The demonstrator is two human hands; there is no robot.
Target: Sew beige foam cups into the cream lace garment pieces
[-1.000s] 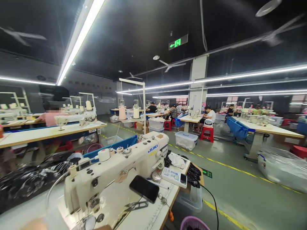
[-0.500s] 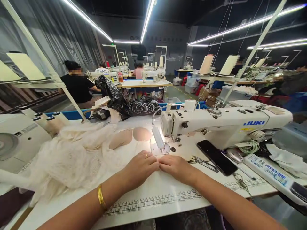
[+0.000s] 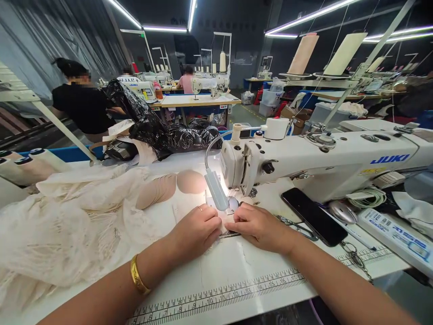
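Just in front of the needle area of a white sewing machine (image 3: 324, 155), both hands rest low on the table, a small gap apart. My left hand (image 3: 194, 229) is closed, fingers curled down and pressed together at the edge of a small pale piece of fabric (image 3: 224, 224). From the other side, my right hand (image 3: 262, 228) pinches near the same fabric with thumb and forefinger. Much of the fabric is hidden beneath the fingers. A lit gooseneck lamp (image 3: 216, 189) hangs over the spot and partly covers the needle.
Cream lacy fabric (image 3: 84, 221) is heaped at left, beside stacked beige oval pieces (image 3: 157, 192). To the right lie thread snips (image 3: 297, 225), a black phone (image 3: 314, 216) and a white box (image 3: 399, 234). A black plastic bag (image 3: 162, 131) and a seated person (image 3: 81, 99) are beyond.
The view has come closer and shifted. My hands have moved slightly apart, and the right hand's fingers have lifted and curled near the needle plate.
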